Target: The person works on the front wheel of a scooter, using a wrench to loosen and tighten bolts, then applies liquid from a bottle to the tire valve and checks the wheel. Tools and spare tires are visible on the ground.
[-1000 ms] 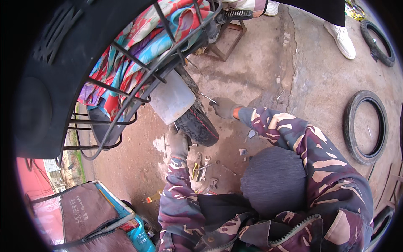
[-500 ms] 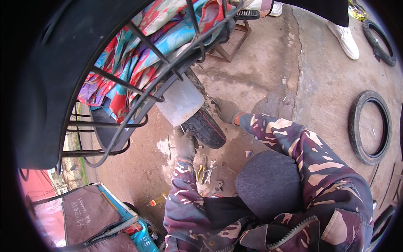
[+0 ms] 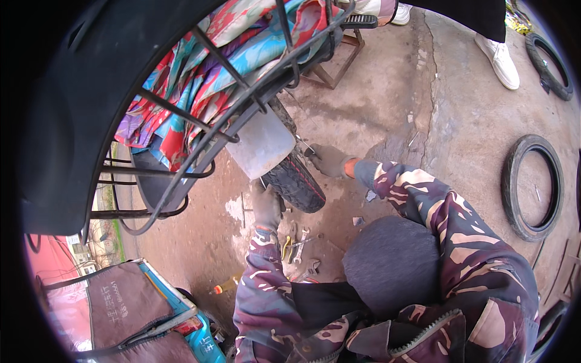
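A black tyre with a red line on its tread stands between my gloved hands, partly under a pale translucent mudguard. My right hand is on the wheel's right side, its fingers closed round a thin metal tool that points up toward the wheel. On the left side of the tyre, my left hand is curled, with a thin shiny metal piece showing above its fingers; what the fingers grip is mostly hidden. Below it on the ground lie spanners and yellow-handled pliers.
A black wire basket with colourful cloth overhangs the wheel. Loose tyres lie at the right. A person's white shoe is at the top right. A bottle and a brown-covered blue vehicle are lower left.
My right hand and its sleeve have shifted slightly down and right, with the tool still in the fingers. My left hand stays nearly in place beside the tyre.
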Demonstrator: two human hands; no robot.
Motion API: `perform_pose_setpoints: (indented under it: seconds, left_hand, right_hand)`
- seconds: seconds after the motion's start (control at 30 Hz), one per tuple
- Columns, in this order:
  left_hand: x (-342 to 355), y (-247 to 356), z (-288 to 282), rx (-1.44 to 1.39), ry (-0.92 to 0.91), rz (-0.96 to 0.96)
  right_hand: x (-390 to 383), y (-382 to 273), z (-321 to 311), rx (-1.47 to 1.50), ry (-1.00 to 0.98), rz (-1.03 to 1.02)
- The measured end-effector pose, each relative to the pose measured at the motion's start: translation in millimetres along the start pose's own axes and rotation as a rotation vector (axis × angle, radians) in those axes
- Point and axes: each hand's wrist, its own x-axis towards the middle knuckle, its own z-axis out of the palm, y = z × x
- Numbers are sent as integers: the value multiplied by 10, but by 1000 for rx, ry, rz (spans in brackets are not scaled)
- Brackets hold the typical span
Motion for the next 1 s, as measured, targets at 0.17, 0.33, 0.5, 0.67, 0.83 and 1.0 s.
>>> perform_pose_setpoints:
  seconds: [0.17, 0.33, 0.5, 0.67, 0.83, 1.0]
  left_hand:
    - [15, -30, 97, -350, 98, -22]
    - [33, 95, 192, -215, 185, 107]
    - [-97, 429, 311, 161, 326, 109]
    - [-158, 424, 354, 71, 436, 130]
    - [-133, 372, 306, 342, 459, 159]
    - [-135, 623, 444, 268, 325, -163]
  right_hand:
    - [-106, 63, -33, 653, -39, 244]
    - [-41, -65, 121, 216, 206, 135]
    - [-62, -95, 116, 24, 163, 126]
    - [33, 44, 132, -527, 30, 23]
    - [171, 275, 258, 440, -51, 159]
    - [244, 677, 91, 25, -2, -207]
